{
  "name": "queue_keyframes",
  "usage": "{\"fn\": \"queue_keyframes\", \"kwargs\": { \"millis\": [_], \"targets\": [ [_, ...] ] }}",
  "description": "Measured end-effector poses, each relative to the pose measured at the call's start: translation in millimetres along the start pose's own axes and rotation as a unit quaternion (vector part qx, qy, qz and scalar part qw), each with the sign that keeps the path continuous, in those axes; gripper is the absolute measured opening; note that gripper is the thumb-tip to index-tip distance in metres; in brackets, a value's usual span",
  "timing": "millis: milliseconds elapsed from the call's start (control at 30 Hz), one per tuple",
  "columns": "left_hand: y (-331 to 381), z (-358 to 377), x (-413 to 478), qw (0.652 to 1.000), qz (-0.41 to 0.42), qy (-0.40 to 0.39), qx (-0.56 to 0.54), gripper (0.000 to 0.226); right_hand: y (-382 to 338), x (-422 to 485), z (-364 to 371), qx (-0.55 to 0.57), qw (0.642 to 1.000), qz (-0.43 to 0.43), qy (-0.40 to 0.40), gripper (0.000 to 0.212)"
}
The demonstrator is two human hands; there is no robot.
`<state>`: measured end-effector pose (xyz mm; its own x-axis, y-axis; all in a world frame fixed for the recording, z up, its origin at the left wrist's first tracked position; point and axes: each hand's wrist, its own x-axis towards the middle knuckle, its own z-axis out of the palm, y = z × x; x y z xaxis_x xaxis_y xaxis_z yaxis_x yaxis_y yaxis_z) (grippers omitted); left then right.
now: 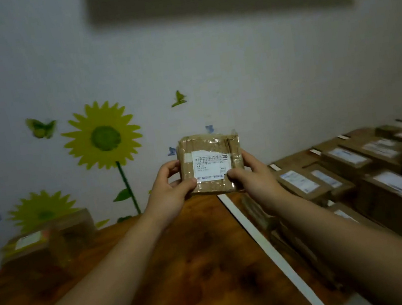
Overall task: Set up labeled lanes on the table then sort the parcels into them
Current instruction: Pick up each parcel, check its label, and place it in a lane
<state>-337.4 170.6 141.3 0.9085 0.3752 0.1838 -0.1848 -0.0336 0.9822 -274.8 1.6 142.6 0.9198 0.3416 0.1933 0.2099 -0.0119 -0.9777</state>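
Parcel: I've got the small brown parcel (211, 163) up off the table (184, 259), in front of the wall (262, 78), its white label (210, 168) facing me.
Left hand: my left hand (171, 185) grips the left edge, thumb on the front, fingers curled round the side.
Right hand: my right hand (250, 175) grips the right edge, thumb on the label's lower corner.
Open room: bare wood under my forearms, left of the white tape strip (265, 242).
Right of strip: stacked parcels (354, 176) packed tight, touching, cut off by the frame.
Left corner: blurred boxes (48, 240) near the table's far edge.
Hard to read: the label print is too small, and the parcel's back is hidden.
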Motion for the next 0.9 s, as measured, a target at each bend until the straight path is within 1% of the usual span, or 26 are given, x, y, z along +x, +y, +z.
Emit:
{"fn": "queue_keyframes", "kwargs": {
  "millis": [167, 267, 400, 567, 733, 900],
  "targets": [
    [-6, 63, 11, 0.991, -0.023, -0.131, -0.010, 0.038, 6, -34, -61, 0.008, 0.991, 0.048, 0.122, 0.055],
    [-11, 111, 8, 0.978, -0.034, -0.203, -0.014, 0.039, 6, -61, -102, 0.000, 0.978, 0.054, 0.201, 0.061],
    [-18, 184, -11, 0.959, -0.052, -0.277, -0.017, 0.042, 7, -103, -163, 0.004, 0.956, 0.061, 0.286, 0.058],
    [-18, 294, -43, 0.935, -0.039, -0.351, -0.012, 0.042, 9, -155, -255, -0.018, 0.924, 0.062, 0.378, 0.052],
    [-14, 412, -81, 0.914, -0.036, -0.404, -0.012, 0.046, 10, -202, -364, -0.046, 0.901, 0.070, 0.426, 0.061],
    [-8, 508, -114, 0.898, -0.035, -0.438, -0.004, 0.051, 6, -237, -456, -0.053, 0.892, 0.071, 0.443, 0.059]
  ]
}}
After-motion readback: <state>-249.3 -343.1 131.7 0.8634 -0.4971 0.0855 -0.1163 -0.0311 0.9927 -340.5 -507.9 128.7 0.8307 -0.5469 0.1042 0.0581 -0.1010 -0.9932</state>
